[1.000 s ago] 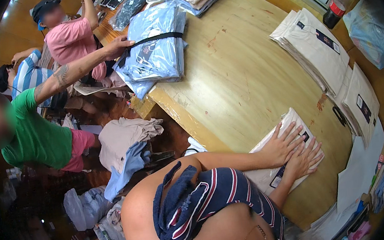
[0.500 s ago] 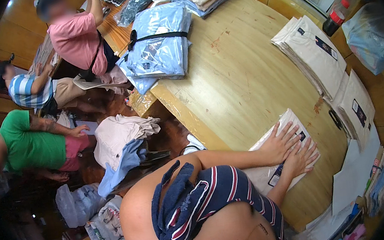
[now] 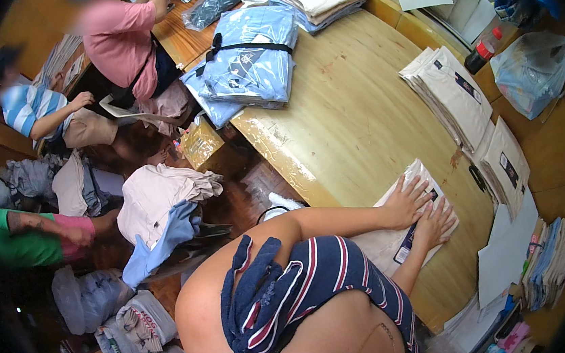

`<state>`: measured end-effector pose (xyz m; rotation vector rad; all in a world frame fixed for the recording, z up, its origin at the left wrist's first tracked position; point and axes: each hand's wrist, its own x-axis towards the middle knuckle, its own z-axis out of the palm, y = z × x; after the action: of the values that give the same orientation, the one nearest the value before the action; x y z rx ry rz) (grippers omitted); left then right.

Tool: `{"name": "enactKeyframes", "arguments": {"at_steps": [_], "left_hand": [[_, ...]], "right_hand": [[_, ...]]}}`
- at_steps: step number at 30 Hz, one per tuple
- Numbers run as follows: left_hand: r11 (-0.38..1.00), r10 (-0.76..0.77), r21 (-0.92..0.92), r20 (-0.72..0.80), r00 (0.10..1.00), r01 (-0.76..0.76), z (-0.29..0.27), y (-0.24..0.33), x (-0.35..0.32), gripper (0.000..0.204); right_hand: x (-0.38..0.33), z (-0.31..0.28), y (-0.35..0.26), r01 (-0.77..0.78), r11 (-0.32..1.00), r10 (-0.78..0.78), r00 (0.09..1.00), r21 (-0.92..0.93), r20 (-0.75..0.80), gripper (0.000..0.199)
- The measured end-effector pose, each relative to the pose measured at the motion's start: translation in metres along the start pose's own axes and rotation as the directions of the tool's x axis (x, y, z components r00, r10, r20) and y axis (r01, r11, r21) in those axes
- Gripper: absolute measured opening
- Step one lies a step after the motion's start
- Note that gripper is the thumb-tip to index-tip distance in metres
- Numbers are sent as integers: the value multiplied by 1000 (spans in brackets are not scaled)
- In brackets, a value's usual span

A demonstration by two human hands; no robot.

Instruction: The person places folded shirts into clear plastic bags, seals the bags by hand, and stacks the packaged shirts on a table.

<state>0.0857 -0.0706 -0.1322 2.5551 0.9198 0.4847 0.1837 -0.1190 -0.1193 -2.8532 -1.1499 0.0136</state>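
Pressing one packaged shirt [image 3: 403, 233], two hands: left hand [image 3: 407, 200], right hand [image 3: 435, 219]

The person in the pink top [image 3: 121, 45], who leans an arm across to the bundle of blue packed shirts [image 3: 249, 60] a second ago, now stands turned away from it with that arm raised. The person in green [image 3: 26, 238] sits lower and further left.
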Motion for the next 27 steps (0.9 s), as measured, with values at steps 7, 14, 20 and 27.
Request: {"name": "enactKeyframes", "arguments": {"at_steps": [7, 14, 20, 27], "left_hand": [[999, -36, 26, -53, 998, 38, -12, -3, -21, 54], [998, -58, 24, -82, 995, 60, -19, -7, -32, 54], [996, -75, 35, -92, 993, 78, -23, -12, -39, 53], [995, -88, 42, -108, 990, 93, -29, -17, -45, 53]], "right_hand": [[-15, -7, -11, 39, 999, -39, 999, 12, 36, 48], [-22, -7, -19, 60, 998, -61, 997, 24, 40, 47], [-29, -11, -26, 95, 994, -97, 995, 45, 33, 47], [-31, -8, -33, 120, 992, -121, 993, 50, 16, 47]]}}
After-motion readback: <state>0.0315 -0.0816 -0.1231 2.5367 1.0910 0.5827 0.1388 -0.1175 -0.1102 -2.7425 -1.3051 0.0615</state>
